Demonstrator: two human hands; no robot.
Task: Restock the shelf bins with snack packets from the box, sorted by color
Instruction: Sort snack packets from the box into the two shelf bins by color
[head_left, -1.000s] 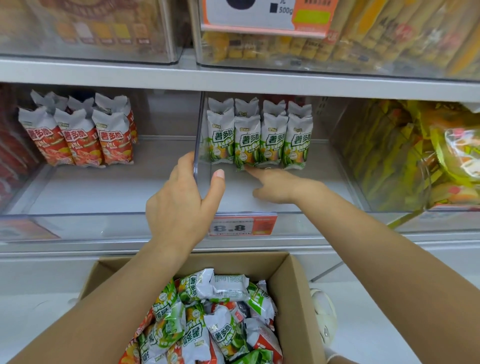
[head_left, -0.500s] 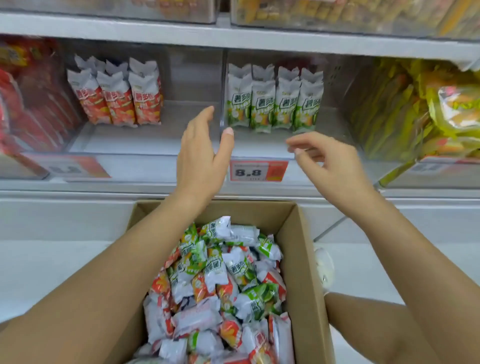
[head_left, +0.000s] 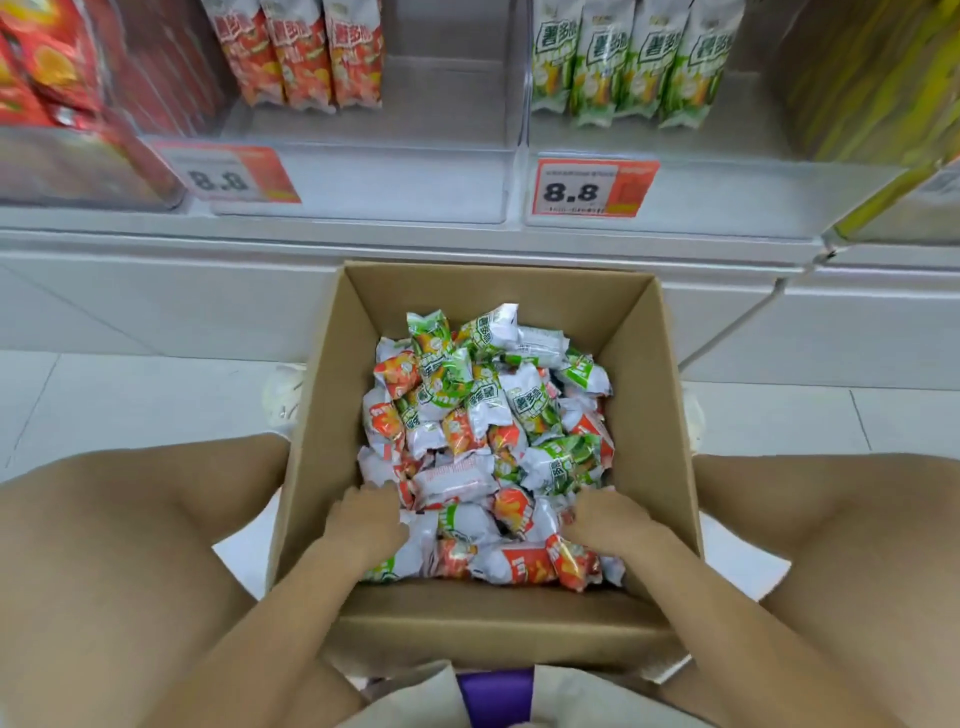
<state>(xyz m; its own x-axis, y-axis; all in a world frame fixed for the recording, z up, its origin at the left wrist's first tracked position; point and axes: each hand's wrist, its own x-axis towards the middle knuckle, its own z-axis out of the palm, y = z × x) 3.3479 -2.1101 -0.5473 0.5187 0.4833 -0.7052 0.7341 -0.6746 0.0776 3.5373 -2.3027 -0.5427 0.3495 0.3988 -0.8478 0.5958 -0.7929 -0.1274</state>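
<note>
Head view, looking steeply down, close over box (head_left: 639, 364), shelf (head_left: 415, 239) ahead

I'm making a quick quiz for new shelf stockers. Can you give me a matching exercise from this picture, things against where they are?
Things:
1. green packets
2. orange packets
3. mixed packets
4. left hand

Places:
A. loose in the cardboard box
B. bin left of the divider
C. bin right of the divider
D. near left corner of the box

Pairs: 1-C, 2-B, 3-A, 4-D

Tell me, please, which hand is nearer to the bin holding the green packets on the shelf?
Right. The right hand is in the cardboard box, roughly below the green-packet bin. The left hand is also in the box, but further left, more under the red-packet bin.
</note>
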